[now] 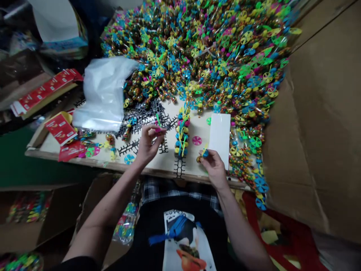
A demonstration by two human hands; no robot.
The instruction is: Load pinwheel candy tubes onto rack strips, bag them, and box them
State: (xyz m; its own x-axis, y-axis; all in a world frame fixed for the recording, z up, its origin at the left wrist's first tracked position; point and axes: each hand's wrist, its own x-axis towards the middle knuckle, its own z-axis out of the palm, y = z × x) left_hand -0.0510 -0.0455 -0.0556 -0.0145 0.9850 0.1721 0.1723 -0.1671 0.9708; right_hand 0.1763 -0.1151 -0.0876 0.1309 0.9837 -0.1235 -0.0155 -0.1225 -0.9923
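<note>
1. I have my left hand (149, 145) in a narrow pinch, with the thumb and fingertips closed on a small pink-and-green plastic piece (158, 130).
2. My right hand (213, 168) is just as narrow, pinching a short bead-filled tube (201, 157) topped by a blue plastic wheel (205, 153).
3. Between my hands, a column of bead-filled tubes (182, 131) lies on the pale board (191, 165), with a pink wheel (196, 140) and a white card (219, 135) to its right.
4. Black plastic comb strips (128, 147) lie beside my left hand.
5. Farther out, a heap of wheeled tubes (197, 56) covers the board's far end, beside a clear plastic bag (104, 94) and red printed cards (60, 128).
</note>
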